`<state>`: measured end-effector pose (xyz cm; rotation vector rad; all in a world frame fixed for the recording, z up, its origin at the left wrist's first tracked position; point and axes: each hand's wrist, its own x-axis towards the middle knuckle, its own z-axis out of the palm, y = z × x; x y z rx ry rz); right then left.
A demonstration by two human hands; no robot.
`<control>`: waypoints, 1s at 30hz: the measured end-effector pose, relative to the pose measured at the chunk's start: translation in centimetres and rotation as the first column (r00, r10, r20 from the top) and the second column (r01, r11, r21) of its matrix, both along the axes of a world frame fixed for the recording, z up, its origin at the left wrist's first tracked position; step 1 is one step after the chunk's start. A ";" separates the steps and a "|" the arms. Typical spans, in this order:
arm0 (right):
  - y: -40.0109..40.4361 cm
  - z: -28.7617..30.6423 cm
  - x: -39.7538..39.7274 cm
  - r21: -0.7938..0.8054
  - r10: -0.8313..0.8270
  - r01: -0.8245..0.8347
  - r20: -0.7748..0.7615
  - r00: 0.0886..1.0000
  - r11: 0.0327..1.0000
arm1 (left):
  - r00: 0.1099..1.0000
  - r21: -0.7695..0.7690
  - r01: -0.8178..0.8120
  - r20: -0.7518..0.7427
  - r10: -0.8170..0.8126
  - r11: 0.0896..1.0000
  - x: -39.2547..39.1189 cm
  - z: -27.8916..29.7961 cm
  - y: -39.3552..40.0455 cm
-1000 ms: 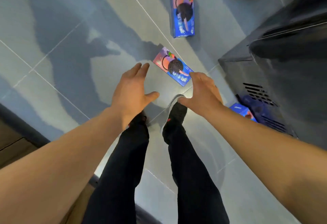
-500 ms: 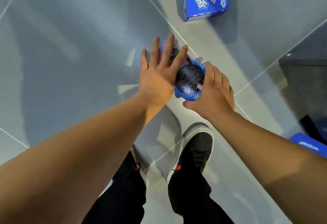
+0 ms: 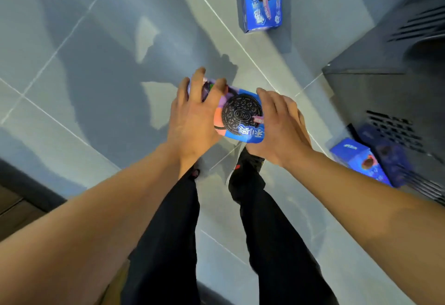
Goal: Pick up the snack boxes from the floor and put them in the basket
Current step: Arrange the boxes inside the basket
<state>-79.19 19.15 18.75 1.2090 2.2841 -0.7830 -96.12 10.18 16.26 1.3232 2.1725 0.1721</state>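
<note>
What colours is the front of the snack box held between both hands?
Blue, with purple and pink patches and a black cookie picture, on the held snack box; head view, the only one.

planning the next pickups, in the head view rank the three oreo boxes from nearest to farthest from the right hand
1. The held Oreo box, gripped between the right hand and left hand.
2. The blue Oreo box by the dark cabinet, low on the right side.
3. The blue Oreo box on the floor tiles, far ahead at the top.

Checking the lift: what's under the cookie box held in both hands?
Below the blue cookie box show grey floor tiles and a black shoe. Both hands cover its ends.
</note>
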 end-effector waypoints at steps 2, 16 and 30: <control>-0.8 5.6 -0.7 -0.006 -0.001 0.001 -0.013 1.000 1.000 | 0.998 0.002 -0.034 0.044 0.034 0.999 -0.7 6.2 -0.8; -10.7 40.7 4.6 0.187 -0.359 0.402 -0.223 0.906 0.896 | 0.923 -0.089 0.379 0.110 -0.369 0.921 0.7 42.4 -2.0; -30.5 53.3 31.8 0.229 -0.785 0.917 -0.475 0.398 0.326 | 0.607 -0.239 0.778 0.527 -0.595 0.581 29.2 57.3 -4.7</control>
